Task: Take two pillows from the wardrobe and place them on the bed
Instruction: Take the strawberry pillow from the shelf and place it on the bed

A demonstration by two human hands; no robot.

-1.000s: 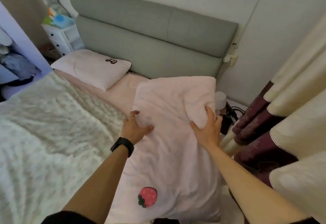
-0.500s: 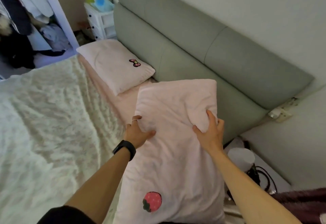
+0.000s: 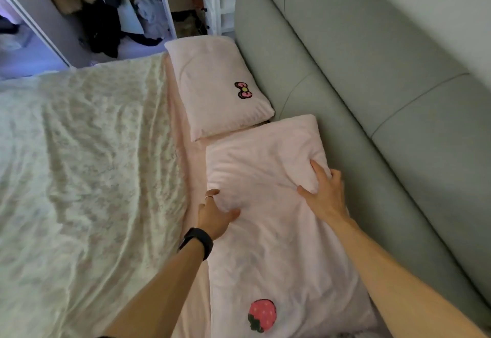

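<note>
A pale pink pillow with a strawberry patch (image 3: 268, 244) lies lengthwise on the bed (image 3: 79, 165), its right side along the grey-green headboard (image 3: 358, 93). My left hand (image 3: 215, 215) grips its left edge, thumb on top. My right hand (image 3: 324, 194) clutches a fold near its far right corner. A second pink pillow with a bow patch (image 3: 212, 85) lies flat at the head of the bed, just beyond the first, corners nearly touching.
A cream floral blanket covers the bed's left part. The open wardrobe (image 3: 106, 10) with hanging and piled clothes stands at the far end. A white drawer unit (image 3: 220, 8) sits beside the headboard's far end.
The strawberry pillow has come down from mid-air onto the mattress beside the headboard. My view has swung left, so the curtains and the bedside lamp are out of sight.
</note>
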